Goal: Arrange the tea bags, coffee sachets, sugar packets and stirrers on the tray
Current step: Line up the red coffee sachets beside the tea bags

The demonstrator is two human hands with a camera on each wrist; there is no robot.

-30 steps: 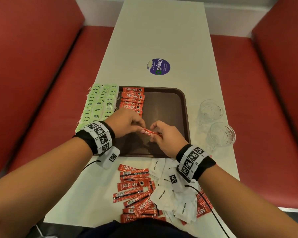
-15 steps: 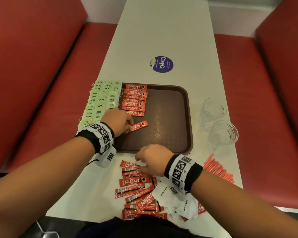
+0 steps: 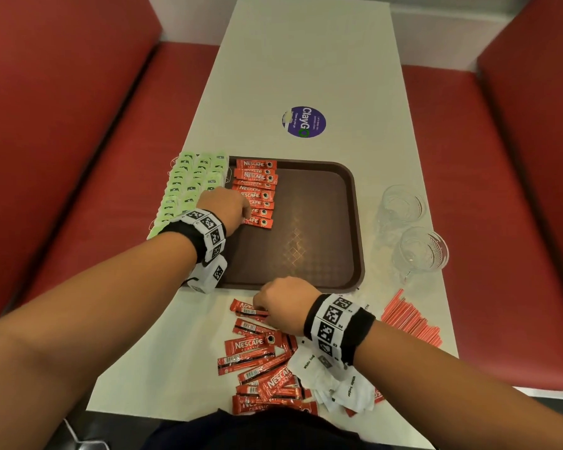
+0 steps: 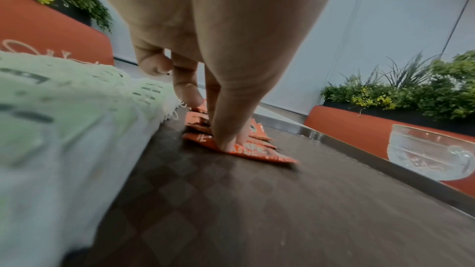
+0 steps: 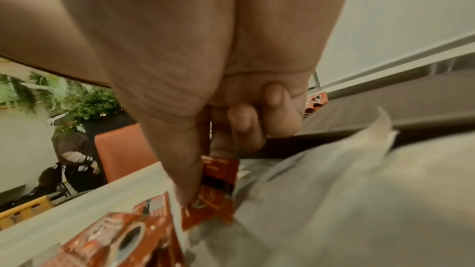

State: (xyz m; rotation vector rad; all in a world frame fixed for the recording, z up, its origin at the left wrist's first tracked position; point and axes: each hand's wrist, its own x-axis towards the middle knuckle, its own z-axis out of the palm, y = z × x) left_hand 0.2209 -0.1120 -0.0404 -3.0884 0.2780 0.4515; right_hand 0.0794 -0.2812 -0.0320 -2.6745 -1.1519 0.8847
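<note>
A brown tray (image 3: 306, 254) lies mid-table. Green tea bags (image 3: 189, 190) cover its left side, with a row of red coffee sachets (image 3: 257, 183) beside them. My left hand (image 3: 246, 216) is at the near end of that row. Its thumb and a finger press down on the nearest sachet (image 4: 257, 151), which lies flat on the tray. In front of the tray, my right hand (image 3: 257, 306) pinches a coffee sachet (image 5: 216, 196) at the top of the loose pile (image 3: 257, 358). White sugar packets (image 3: 338, 381) lie under my right wrist. Red stirrers (image 3: 410, 319) lie to the right.
Two clear glasses (image 3: 402, 203) (image 3: 421, 251) stand right of the tray near the table edge. A round purple sticker (image 3: 304, 121) is on the table beyond the tray. Red bench seats flank the table.
My left hand has carried a sachet forward from mid-tray to the near end of the row. My right hand went back to the loose pile and now pinches a sachet there.
</note>
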